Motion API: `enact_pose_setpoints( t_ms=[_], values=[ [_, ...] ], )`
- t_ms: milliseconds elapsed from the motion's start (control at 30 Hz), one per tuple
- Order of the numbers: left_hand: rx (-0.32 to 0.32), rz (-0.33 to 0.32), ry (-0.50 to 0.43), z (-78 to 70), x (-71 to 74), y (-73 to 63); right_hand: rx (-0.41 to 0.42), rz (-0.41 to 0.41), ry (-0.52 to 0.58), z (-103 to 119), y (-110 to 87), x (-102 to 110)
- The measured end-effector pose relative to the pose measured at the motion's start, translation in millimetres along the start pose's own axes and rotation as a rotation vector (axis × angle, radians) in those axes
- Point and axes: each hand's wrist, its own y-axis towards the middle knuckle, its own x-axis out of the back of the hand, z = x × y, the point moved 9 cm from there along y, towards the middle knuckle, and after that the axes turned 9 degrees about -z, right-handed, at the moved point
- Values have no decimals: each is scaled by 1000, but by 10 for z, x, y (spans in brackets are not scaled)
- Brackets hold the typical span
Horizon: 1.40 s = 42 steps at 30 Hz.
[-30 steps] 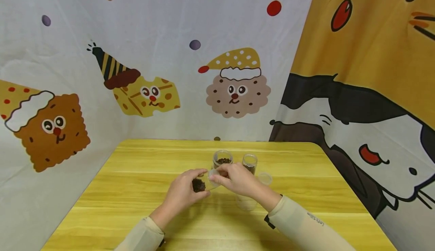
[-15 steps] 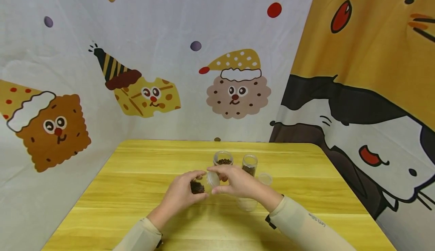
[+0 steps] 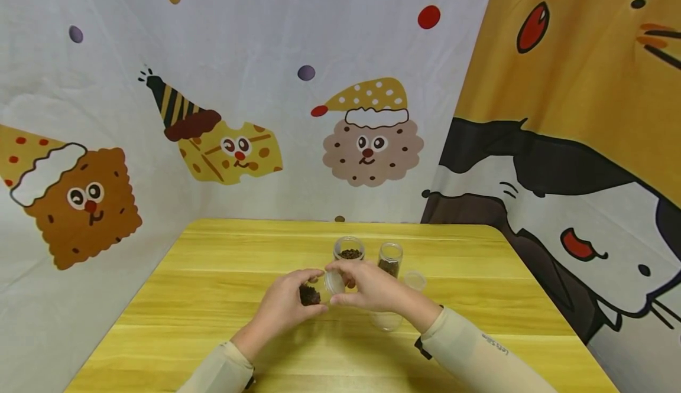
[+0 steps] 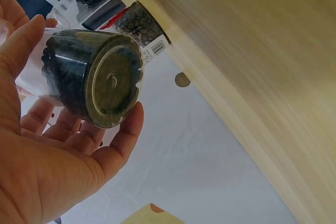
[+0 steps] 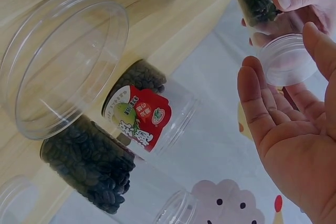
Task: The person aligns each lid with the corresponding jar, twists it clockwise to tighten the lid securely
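Note:
My left hand [image 3: 284, 298] grips a clear jar [image 4: 79, 72] with dark, lumpy contents. The jar is tipped on its side above the table, its base towards the left palm and its mouth end to the right. On that end sits a translucent lid [image 3: 334, 283], with the thumb and fingers of my right hand [image 3: 372, 286] round its rim. Whether the lid is tight or loose cannot be told. Behind the hands, a wider jar [image 5: 152, 103] with a red label and brown pieces stands without a lid. Beside it is a narrow open jar [image 3: 390, 260] of dark bean-like pieces.
A clear lid [image 3: 415, 281] lies right of the narrow jar. Nearer, below the right wrist, is a wide clear round piece [image 5: 63, 66], partly covered in the head view. The wooden table [image 3: 213, 251] ends at a printed cloth backdrop [image 3: 239, 44].
A second ago my right fingertips pinched the lid's edge; now the thumb and fingers spread round its rim, and the lid faces more to the right. Little differs over the last half second.

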Motion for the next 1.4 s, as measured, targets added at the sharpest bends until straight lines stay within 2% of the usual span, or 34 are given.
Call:
enact_pose_setpoints(
  t_ms=[333, 567, 633, 833, 967, 1200, 1333, 1400],
  values=[
    [16, 7, -4, -4, -6, 12, 1, 10, 1, 4, -6, -6],
    [4, 1, 0, -31, 1, 10, 9, 6, -2, 27, -12, 11],
    [-21, -21, 26, -47, 9, 7, 8, 4, -3, 35, -14, 16],
    [-165, -145, 193, -166, 59, -30, 8, 7, -17, 70, -15, 28],
    [-180, -166, 222, -194, 75, -31, 15, 4, -19, 86, -8, 32],
    [-167, -161, 215, -176, 74, -26, 31, -16, -19, 70, 7, 16],
    [-89, -101, 189, -119, 36, 5, 37, -38, -30, 63, -9, 12],
    [-43, -58, 168, -79, 8, 19, 68, -58, -50, 85, -18, 23]
  ],
)
